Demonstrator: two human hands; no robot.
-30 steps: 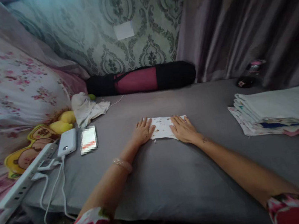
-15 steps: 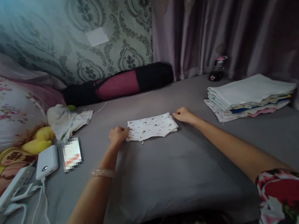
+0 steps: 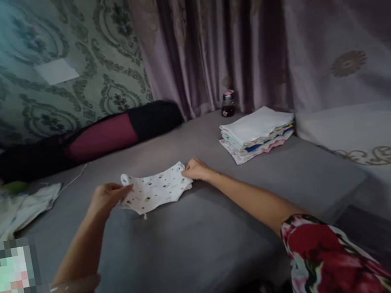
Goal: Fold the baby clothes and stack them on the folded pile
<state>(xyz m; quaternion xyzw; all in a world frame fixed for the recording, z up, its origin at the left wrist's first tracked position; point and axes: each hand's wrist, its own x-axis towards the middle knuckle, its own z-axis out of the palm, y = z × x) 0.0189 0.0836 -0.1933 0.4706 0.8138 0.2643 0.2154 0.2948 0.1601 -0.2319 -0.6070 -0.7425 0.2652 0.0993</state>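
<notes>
A small white garment with a scattered print is folded into a flat piece and hangs between my hands, sagging a little in the middle. My left hand pinches its left end between thumb and fingers. On the other side, my right hand is closed on the right upper corner. A short tie or thread dangles from the lower left edge. Right of my right hand stands a stack of folded clothes, white on top with coloured layers below.
Grey sheeting covers the bed. Along the wall lies a long black and pink bag. A dark bottle stands by the curtain. Crumpled light clothes lie at the left, above a pixelated item.
My view has turned to the right. The garment lay flat on the sheet before; now both hands grip its ends and it is lifted.
</notes>
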